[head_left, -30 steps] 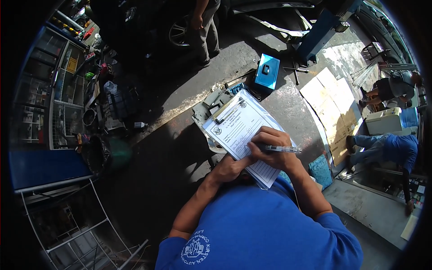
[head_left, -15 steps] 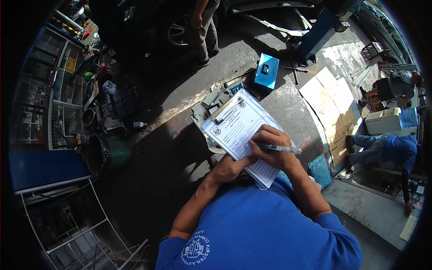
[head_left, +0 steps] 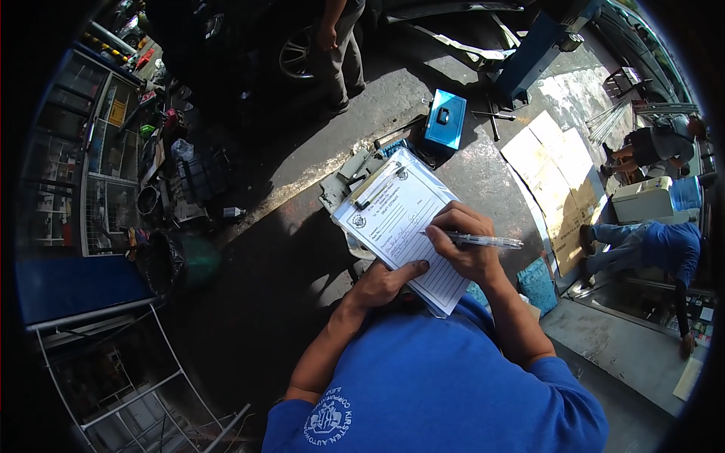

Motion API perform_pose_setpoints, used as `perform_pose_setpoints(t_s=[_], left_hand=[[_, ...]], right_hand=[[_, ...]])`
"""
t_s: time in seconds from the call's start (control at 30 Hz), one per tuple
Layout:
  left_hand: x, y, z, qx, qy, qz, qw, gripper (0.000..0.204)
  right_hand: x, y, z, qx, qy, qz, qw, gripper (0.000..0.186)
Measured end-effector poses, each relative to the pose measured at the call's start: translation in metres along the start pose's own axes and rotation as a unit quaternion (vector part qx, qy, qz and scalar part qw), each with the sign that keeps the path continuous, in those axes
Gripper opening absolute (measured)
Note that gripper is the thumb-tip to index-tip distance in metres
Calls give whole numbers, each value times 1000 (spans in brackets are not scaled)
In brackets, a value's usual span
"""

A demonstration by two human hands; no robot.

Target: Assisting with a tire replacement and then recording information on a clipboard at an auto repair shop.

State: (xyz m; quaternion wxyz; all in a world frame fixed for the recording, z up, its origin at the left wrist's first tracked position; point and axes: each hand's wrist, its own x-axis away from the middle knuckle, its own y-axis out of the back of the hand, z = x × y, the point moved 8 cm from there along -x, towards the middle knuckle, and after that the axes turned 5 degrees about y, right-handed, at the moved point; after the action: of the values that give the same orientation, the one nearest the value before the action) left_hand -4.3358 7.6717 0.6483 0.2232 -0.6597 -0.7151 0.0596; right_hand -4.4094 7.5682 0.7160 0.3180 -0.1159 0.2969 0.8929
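Observation:
A clipboard (head_left: 377, 189) with a metal clip holds a printed white form (head_left: 408, 219) partly filled with handwriting. My left hand (head_left: 384, 284) grips the lower left edge of the clipboard, its thumb lying over the paper and its other fingers hidden underneath. In my right hand (head_left: 467, 245) is a clear pen (head_left: 483, 240), pinched between thumb and fingers. The pen's tip is at the form's written lines, though I cannot tell whether it touches. The pen's back end points to the right.
Beyond the clipboard sits a blue metal toolbox (head_left: 444, 119). Flattened cardboard (head_left: 555, 185) lies on the right, near a bending person in blue (head_left: 664, 249). Another person stands by a car wheel (head_left: 298, 53). A lined bin (head_left: 181, 260) and metal frame (head_left: 128, 385) are left.
My right hand has shifted slightly to the right with the pen, uncovering more of the form and my left thumb. The clipboard has moved a little left.

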Motion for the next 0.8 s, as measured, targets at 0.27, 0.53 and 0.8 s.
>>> perform_pose_setpoints(t_s=[0.27, 0.53, 0.8], left_hand=[[0, 0, 4, -6, 21, 12, 1000, 39], [-1, -3, 2, -71, -34, 39, 996, 37], [10, -3, -3, -262, -192, 29, 945, 37]], right_hand=[[6, 4, -6, -90, -77, -9, 993, 15], [-1, -16, 7, -72, -22, 104, 992, 13], [2, -25, 10, -42, -10, 155, 987, 14]])
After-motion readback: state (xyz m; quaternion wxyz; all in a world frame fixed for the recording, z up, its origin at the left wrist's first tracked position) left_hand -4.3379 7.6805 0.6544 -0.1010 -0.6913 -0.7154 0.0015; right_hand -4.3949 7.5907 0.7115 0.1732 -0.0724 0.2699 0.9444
